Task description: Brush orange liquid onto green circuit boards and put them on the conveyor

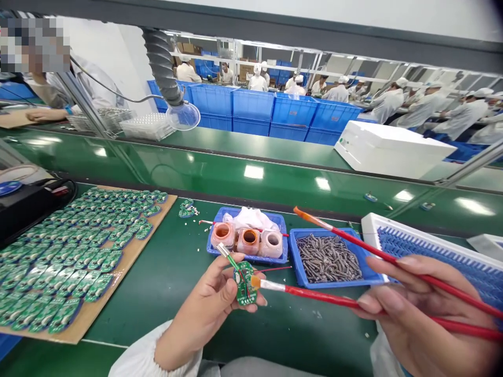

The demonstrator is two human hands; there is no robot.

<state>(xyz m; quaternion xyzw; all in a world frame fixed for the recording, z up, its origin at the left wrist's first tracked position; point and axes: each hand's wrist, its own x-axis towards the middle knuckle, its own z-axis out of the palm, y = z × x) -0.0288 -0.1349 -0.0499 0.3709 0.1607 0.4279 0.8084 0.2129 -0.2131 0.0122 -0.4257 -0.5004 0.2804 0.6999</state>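
Note:
Between the thumb and fingers of my left hand (215, 298) is a small green circuit board (244, 289), tilted up toward me. Red wires cross its face, and a green-wired part with a silvery end (223, 250) sticks out at its upper left. My right hand (424, 309) is closed around two red-handled paintbrushes. The lower paintbrush (314, 294) has its orange-tinted bristles touching the board's right side. Its fellow, the upper paintbrush (353, 241), points up and left in the air. Beyond the board stand three small square jars (248, 242) in a blue tray (278, 259), beside white cloth.
Rows of green boards lie on a cardboard sheet (88, 330) at left. A blue bin (314, 283) holds many dark metallic parts. White crates (373, 225) stand at right, behind my right hand. A fume hose (163, 68) hangs above the green conveyor (220, 165). Co-workers sit farther back.

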